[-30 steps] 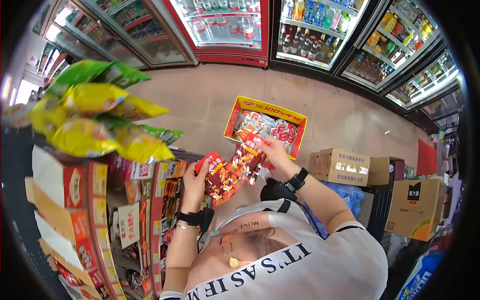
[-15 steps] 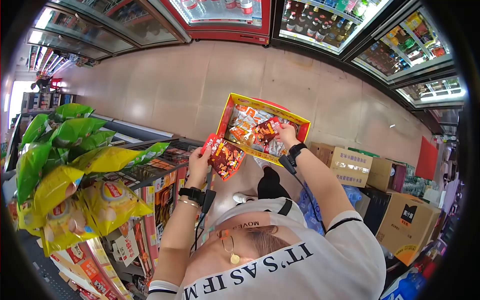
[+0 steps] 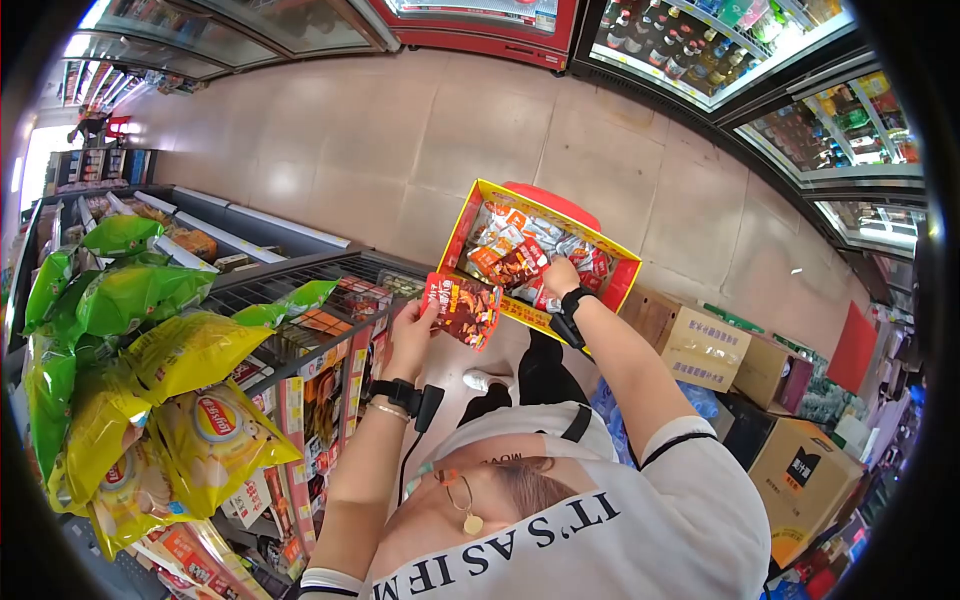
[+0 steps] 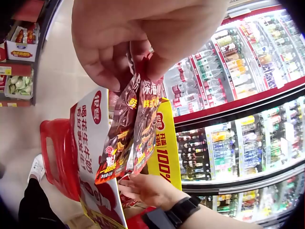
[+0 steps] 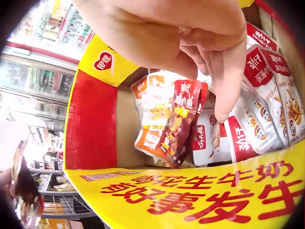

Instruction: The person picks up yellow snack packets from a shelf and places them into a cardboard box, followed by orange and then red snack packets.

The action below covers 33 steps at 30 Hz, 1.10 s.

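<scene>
My left hand [image 3: 408, 338] pinches red-and-brown snack packets [image 3: 463, 312] by one edge, left of the yellow-and-red cardboard box [image 3: 618, 290]. Two such packets [image 4: 148, 121] show side by side under the thumb and fingers in the left wrist view. Over the box's inside, my right hand [image 3: 562, 278] reaches down with fingers extended among white-and-red packets [image 5: 259, 119]. A single red-and-brown packet [image 5: 183, 119] lies on the box's contents, its top edge close by the right thumb. White-and-orange packets [image 5: 151, 114] are beside it.
A red stool [image 4: 57, 157] is under the box. Green and yellow chip bags [image 3: 215, 425] hang at the left, by snack shelves [image 3: 300, 400]. Cardboard cartons [image 3: 805, 480] stand at the right, and drink fridges [image 3: 690, 45] line the far side.
The right hand carried a red-and-brown packet from beside the left hand into the box and let go of it there. The left hand keeps its packets. The head view has turned downward.
</scene>
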Each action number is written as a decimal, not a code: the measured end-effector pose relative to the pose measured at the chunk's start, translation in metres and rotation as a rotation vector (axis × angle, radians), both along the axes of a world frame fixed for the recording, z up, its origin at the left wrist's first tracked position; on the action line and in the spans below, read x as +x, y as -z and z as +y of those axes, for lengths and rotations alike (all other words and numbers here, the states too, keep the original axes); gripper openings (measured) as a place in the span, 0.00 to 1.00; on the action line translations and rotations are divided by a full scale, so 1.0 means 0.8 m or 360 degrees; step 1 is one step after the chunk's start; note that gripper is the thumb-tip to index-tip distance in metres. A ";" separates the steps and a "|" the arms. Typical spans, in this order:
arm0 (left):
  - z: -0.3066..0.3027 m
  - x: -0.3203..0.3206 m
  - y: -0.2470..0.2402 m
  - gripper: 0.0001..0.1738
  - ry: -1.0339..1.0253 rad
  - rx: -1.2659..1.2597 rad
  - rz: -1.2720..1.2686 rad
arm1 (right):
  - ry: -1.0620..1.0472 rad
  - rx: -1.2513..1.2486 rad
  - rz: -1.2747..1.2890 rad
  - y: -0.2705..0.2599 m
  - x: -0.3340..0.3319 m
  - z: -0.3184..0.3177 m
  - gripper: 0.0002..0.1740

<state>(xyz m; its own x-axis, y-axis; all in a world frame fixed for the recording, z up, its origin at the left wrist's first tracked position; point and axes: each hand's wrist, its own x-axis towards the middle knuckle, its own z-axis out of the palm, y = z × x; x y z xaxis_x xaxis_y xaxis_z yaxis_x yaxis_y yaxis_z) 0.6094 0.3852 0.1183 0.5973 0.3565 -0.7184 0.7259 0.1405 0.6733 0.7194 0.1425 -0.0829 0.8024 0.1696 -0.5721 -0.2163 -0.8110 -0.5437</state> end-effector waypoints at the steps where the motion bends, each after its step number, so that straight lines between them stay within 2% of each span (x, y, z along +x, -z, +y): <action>1: 0.001 -0.001 0.006 0.12 0.0034 -0.0009 0.0004 | 0.0192 0.0074 0.0160 -0.008 0.000 -0.001 0.16; 2: -0.001 0.001 0.009 0.12 0.0028 -0.0014 0.0004 | 0.0385 0.0146 0.0319 -0.032 0.002 0.002 0.18; 3: -0.005 0.003 0.011 0.13 0.0032 -0.0010 -0.0008 | 0.0369 0.0416 0.0264 -0.043 -0.006 0.004 0.20; 4: -0.009 0.006 0.013 0.14 0.0038 -0.0005 -0.0021 | 0.0365 0.0411 0.0265 -0.054 -0.008 0.004 0.20; 6: -0.019 0.013 0.014 0.14 0.0023 -0.0014 -0.0036 | 0.0434 0.1095 0.0983 -0.147 0.004 0.012 0.22; 8: -0.030 0.023 0.005 0.14 0.0177 0.0000 -0.0003 | 0.0222 0.1214 0.1044 -0.188 0.001 0.014 0.22; 9: -0.034 0.025 0.013 0.15 0.0164 -0.0040 -0.0043 | 0.0030 0.1280 0.1132 -0.195 0.002 0.009 0.22; 10: -0.039 0.027 0.015 0.15 0.0167 -0.0045 -0.0046 | -0.0060 0.1304 0.1071 -0.197 -0.003 0.011 0.17; 12: -0.046 0.033 0.005 0.15 0.0215 -0.0087 -0.0004 | -0.0161 0.1558 0.1127 -0.179 -0.010 0.008 0.12; 13: -0.043 0.032 0.012 0.17 0.0231 -0.0233 0.0090 | -0.0163 0.1556 0.1125 -0.170 -0.010 0.004 0.12; 16: -0.046 0.025 0.014 0.19 0.0176 -0.0286 0.0029 | -0.0059 0.1447 0.1101 -0.159 0.000 -0.001 0.10; 18: -0.034 0.016 0.012 0.23 0.0225 -0.0289 0.0067 | 0.0044 0.1354 0.0837 -0.132 0.010 -0.002 0.10; 19: -0.029 0.009 0.012 0.22 0.0163 -0.0208 0.0080 | 0.0036 0.1137 0.0665 -0.116 0.020 -0.005 0.10; 20: -0.023 0.003 0.009 0.21 0.0100 -0.0127 0.0093 | 0.0207 0.0976 0.0544 -0.106 0.026 0.000 0.11; 22: -0.004 -0.014 -0.001 0.21 0.0063 -0.0156 0.0094 | 0.0216 0.0611 0.0010 -0.089 0.034 0.002 0.14; 25: 0.019 -0.045 -0.018 0.20 0.0076 -0.0083 0.0180 | 0.0018 0.0283 -0.0429 -0.074 0.035 0.016 0.16; 26: 0.027 -0.059 -0.018 0.20 0.0060 -0.0081 0.0181 | -0.0026 0.0338 -0.0272 -0.079 0.036 0.021 0.15; 29: 0.041 -0.096 -0.023 0.20 -0.0043 -0.0049 0.0141 | -0.0152 0.0161 -0.0163 -0.051 0.021 0.029 0.15; 31: 0.045 -0.116 -0.025 0.21 -0.0114 -0.0069 0.0144 | -0.0219 -0.0119 0.0014 -0.045 0.016 0.033 0.15; 33: 0.044 -0.130 -0.033 0.21 -0.0186 -0.0088 0.0139 | -0.0283 -0.0154 0.0012 -0.034 0.008 0.030 0.16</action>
